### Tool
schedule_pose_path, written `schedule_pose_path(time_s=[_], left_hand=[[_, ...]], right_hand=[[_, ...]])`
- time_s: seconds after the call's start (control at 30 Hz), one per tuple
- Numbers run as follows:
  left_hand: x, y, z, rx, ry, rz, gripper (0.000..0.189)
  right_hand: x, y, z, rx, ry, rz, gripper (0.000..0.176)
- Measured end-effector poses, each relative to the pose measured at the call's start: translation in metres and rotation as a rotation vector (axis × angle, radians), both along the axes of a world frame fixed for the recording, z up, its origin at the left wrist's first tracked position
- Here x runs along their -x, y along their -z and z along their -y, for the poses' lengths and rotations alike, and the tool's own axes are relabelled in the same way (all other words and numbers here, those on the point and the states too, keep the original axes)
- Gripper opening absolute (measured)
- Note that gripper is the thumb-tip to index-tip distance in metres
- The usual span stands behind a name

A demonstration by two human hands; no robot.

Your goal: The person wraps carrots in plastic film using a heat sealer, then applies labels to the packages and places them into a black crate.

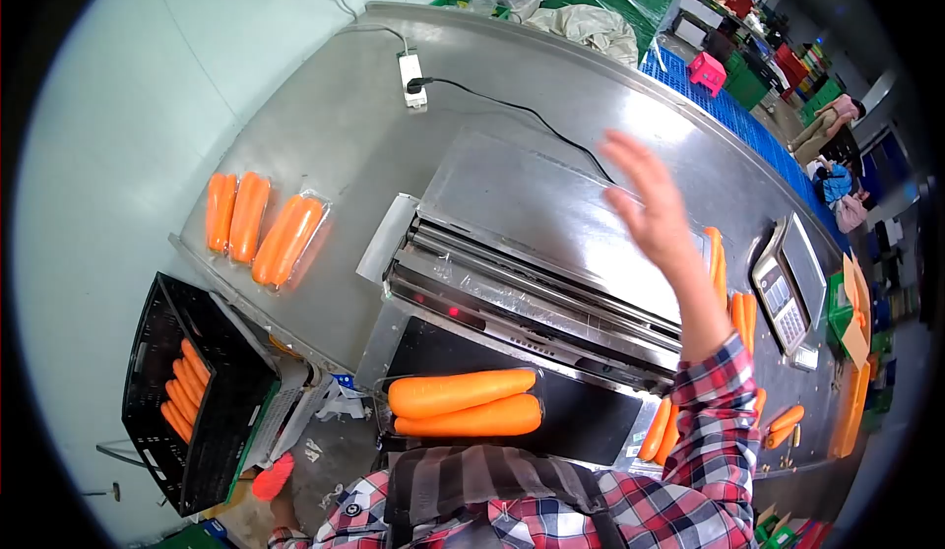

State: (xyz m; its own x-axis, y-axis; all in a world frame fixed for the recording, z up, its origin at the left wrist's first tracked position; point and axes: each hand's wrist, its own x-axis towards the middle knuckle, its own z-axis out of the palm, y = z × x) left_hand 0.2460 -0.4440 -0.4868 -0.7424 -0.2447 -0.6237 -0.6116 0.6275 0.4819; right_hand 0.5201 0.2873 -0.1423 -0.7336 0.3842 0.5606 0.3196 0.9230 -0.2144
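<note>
R hand (645, 204) hovers wide open & empty over wrapper machine (522, 199), 1 o'clock from carrot tray (463, 403) on its black plate (591, 423); L hand (274, 478) low at 7 o'clock, grip can't tell; R palm prob. best kept flat, clear of rollers (532, 298).

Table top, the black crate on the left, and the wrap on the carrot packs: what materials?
Table: likely stainless steel, brushed grey sheen with soft reflections. Black crate: probably moulded plastic, matte lattice walls. Wrap on carrot packs: thin clear film, glossy glints over the carrots.
</note>
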Motion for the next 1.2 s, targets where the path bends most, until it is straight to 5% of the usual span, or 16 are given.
schedule_pose_path(time_s=[0.13,0.27,0.3,0.43,0.5,0.57,0.67,0.9,0.97,1.2], left_hand=[[0.023,-0.026,-0.082,-0.251,0.119,-0.176,0.016],[0.005,-0.092,-0.209,-0.551,0.344,-0.039,0.026],[-0.009,-0.115,-0.239,-0.607,0.366,-0.011,0.026],[-0.063,-0.185,-0.314,-0.799,0.888,0.048,0.026],[-0.074,-0.199,-0.33,-0.772,0.728,0.247,0.023],[-0.074,-0.192,-0.328,-0.794,0.83,0.198,0.022],[-0.076,-0.192,-0.336,-0.809,0.794,0.198,0.023],[-0.067,-0.19,-0.338,-0.771,0.883,0.103,0.027],[-0.07,-0.21,-0.345,-0.713,0.882,0.121,0.025],[-0.05,-0.281,-0.457,-0.926,1.114,-0.01,0.029]], right_hand=[[0.013,0.119,0.01,-0.032,0.003,0.312,0.053],[0.009,0.113,0.027,0.087,0.015,0.253,0.038],[0.008,0.108,0.043,0.144,0.015,0.02,0.028],[-0.031,0.07,0.13,0.422,0.028,0.115,0.015],[-0.062,0.079,0.159,0.47,0.173,0.398,0.016],[-0.086,0.102,0.173,0.547,0.263,0.393,0.019],[-0.09,0.128,0.189,1.045,0.255,0.208,0.023],[-0.071,0.14,0.208,1.103,0.251,0.006,0.015],[-0.073,0.12,0.21,1.349,0.342,0.011,0.015],[-0.093,0.061,0.125,1.135,0.28,-0.21,0.011]])
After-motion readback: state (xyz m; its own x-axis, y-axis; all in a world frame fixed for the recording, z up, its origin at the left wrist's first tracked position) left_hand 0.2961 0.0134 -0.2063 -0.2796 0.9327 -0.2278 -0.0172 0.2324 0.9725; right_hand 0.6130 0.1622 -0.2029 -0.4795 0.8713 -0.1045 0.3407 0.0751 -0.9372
